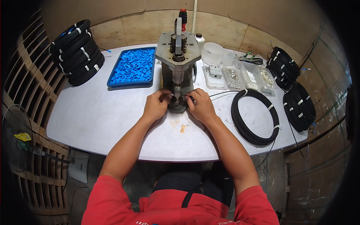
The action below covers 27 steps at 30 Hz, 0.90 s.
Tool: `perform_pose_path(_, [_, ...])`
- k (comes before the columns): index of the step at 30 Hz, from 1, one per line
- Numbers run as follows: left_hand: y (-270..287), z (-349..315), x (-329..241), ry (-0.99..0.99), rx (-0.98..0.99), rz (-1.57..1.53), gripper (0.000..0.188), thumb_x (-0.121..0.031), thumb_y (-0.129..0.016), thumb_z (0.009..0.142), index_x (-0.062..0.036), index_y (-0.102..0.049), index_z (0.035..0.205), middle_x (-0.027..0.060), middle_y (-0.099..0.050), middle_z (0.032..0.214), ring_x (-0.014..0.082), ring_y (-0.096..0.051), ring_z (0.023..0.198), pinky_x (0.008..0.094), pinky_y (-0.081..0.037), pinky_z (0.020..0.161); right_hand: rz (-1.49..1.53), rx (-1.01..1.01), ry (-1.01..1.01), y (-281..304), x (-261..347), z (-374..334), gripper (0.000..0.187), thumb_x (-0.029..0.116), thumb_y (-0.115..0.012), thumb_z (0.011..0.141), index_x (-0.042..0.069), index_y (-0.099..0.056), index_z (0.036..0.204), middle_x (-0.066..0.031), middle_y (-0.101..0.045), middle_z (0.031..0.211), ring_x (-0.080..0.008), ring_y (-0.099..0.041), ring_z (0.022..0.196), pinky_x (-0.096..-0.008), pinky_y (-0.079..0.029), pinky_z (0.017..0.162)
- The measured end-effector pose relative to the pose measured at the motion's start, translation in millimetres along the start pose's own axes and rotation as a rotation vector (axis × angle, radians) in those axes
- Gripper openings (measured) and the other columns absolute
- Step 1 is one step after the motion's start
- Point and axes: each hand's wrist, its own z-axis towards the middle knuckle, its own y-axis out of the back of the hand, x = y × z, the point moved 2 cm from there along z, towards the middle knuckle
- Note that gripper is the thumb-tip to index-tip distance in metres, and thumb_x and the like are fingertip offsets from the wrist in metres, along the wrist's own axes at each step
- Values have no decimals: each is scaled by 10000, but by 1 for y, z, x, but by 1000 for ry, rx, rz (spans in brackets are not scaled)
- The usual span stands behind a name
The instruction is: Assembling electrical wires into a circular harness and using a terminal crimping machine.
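A grey metal bench press [177, 69] stands upright at the middle of the table. At the foot of its ram, my two hands face each other from either side. My right hand [201, 105] is closed on a thin black cable [224, 92], which runs right to a taped black cable coil [235, 122] lying flat. My left hand [156, 105] pinches with thumb and forefinger at the left of the press's lower tool; a small pale bit shows at the fingertips, too small to name. The cable's end between my hands is hard to make out.
A blue tray [109, 83] of small blue plastic pieces sits left of the press. Stacked black coils [80, 56] stand at far left, more coils [300, 107] at right. Clear plastic boxes [215, 83] of small parts and pliers [251, 59] lie back right. A fan [17, 138] stands at left.
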Motion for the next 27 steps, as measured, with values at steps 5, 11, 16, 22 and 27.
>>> perform_pose_path(5, [0, 0, 2, -5, -8, 2, 226, -174, -709, 964, -16, -769, 1114, 132, -755, 798, 177, -702, 712, 329, -545, 693, 3, -14, 4, 0, 2, 0, 97, 136, -722, 896, 68, -718, 965, -99, -664, 965, -314, -639, 970, -437, -486, 843])
perform_pose_path(11, [0, 0, 1, 2, -6, 3, 220, -174, -709, 964, -24, -770, 1113, 131, -754, 794, 181, -693, 701, 334, -539, 681, 2, -18, -2, 1, 1, 0, 106, 140, -721, 894, 66, -721, 971, -97, -668, 978, -311, -638, 976, -438, -486, 849])
perform_pose_path(16, [-1, 0, 1, -8, -12, -7, 223, -177, -711, 962, -24, -771, 1112, 138, -754, 803, 185, -695, 705, 335, -541, 685, 2, -19, -1, 1, 1, 1, 102, 139, -720, 893, 65, -724, 962, -99, -674, 974, -314, -640, 970, -439, -490, 848])
perform_pose_path(22, [-1, 0, 1, -14, -6, -17, 232, -170, -707, 957, -20, -772, 1121, 143, -757, 811, 192, -704, 713, 337, -545, 690, -2, 5, -26, 2, 1, 1, 101, 120, -722, 892, 38, -740, 948, -137, -707, 944, -347, -666, 945, -442, -516, 863])
perform_pose_path(27, [0, 0, 3, -2, -5, -10, 233, -169, -703, 956, -16, -774, 1117, 146, -755, 802, 196, -705, 709, 337, -545, 691, -23, 20, -29, 2, 2, 1, 106, 124, -700, 902, 34, -727, 948, -139, -701, 939, -348, -655, 955, -452, -500, 873])
